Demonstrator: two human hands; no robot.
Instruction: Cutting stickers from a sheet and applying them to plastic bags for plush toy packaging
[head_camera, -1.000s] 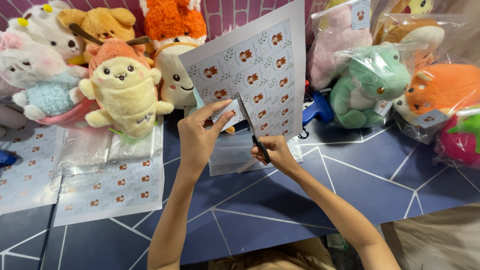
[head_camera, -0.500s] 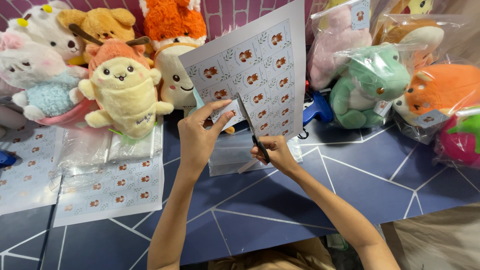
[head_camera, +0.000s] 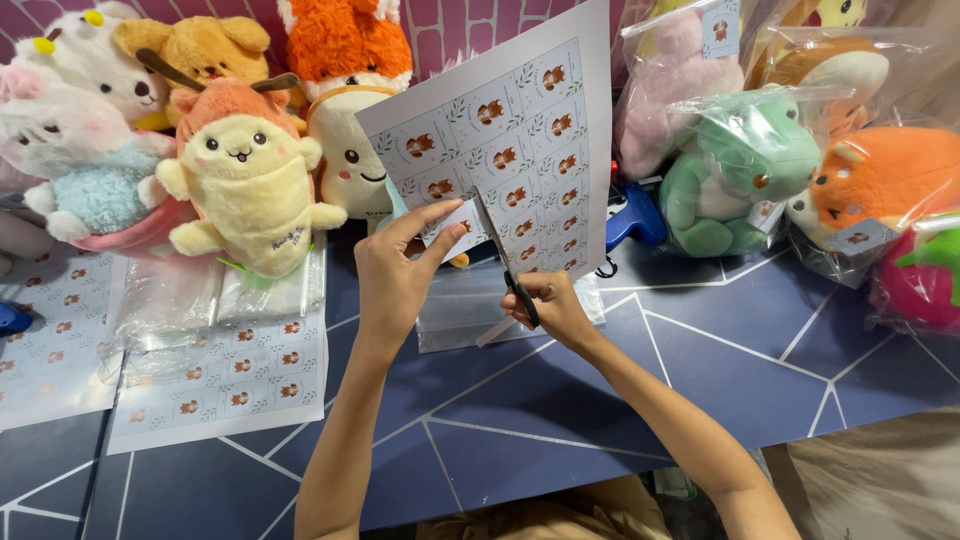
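Two hands busy: my left hand pinched the label sheet, my right hand gripped scissors over the dark blue geometric table, plush toys lined behind.

A yellow plush sits in the upper left of the frame, with a white plush, a tan plush and a pink-and-blue plush around it. An orange fox plush stands at top centre. Bagged plushes fill the upper right: green, orange, pink. A blue tool lies near them. Printed sheets and clear bags lie at lower left on the blue table.
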